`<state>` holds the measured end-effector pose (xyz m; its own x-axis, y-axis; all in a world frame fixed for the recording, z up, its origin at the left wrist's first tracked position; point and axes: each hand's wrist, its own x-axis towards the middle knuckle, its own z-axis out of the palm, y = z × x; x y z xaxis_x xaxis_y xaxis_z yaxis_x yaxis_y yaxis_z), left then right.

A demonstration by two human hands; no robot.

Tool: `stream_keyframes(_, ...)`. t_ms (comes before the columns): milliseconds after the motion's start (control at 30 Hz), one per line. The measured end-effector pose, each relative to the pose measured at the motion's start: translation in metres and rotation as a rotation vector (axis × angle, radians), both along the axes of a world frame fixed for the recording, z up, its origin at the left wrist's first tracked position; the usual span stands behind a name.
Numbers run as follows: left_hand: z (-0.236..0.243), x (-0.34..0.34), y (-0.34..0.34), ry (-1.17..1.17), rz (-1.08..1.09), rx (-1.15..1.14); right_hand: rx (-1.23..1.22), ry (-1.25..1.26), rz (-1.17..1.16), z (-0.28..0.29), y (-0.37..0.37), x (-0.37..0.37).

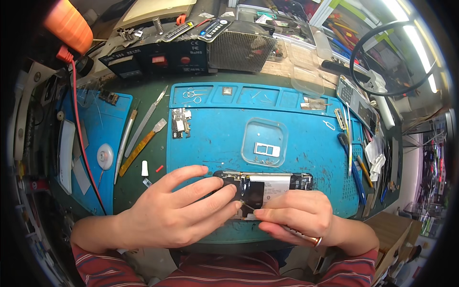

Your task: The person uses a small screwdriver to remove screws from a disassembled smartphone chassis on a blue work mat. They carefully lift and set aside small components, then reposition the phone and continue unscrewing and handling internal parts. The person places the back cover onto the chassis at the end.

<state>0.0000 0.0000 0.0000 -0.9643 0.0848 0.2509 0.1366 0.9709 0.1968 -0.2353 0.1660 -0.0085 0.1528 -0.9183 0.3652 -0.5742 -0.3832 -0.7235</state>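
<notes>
An opened smartphone [256, 190] lies sideways at the near edge of the blue mat, its dark inner parts and pale battery [276, 185] exposed. My left hand [186, 206] rests over its left end, fingertips steadying it, with the farthest finger lifted off. The thumb of that hand is hidden. My right hand [300, 213] is closed round a thin screwdriver [301, 233] with a coppery end. Its narrow shaft points left, to the phone's inside near my left fingertips. Beyond the phone, a clear plastic tray [264, 122] holds a white SIM card tray [267, 149] and several tiny screws.
The blue mat [210, 138] carries a circuit board [180, 123] on its left. A scalpel-like knife [148, 119] and an amber-handled brush [142, 147] lie left of it. Blue tweezers [357, 179] and other tools lie right. A black power unit [162, 60] stands behind.
</notes>
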Motion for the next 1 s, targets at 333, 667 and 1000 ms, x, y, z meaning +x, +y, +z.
stream_keyframes(333, -0.002, 0.0, -0.001, 0.026, 0.027, -0.019, -0.016, -0.026, -0.004, -0.003, -0.003, -0.002)
stream_keyframes(667, 0.0, 0.001, 0.005, 0.017, 0.041, -0.012, 0.053, -0.025, 0.02, 0.007, -0.004, 0.0)
stream_keyframes(1000, 0.001, -0.002, 0.009, 0.047, 0.071, -0.019, 0.088, 0.017, 0.023, 0.016, -0.007, 0.002)
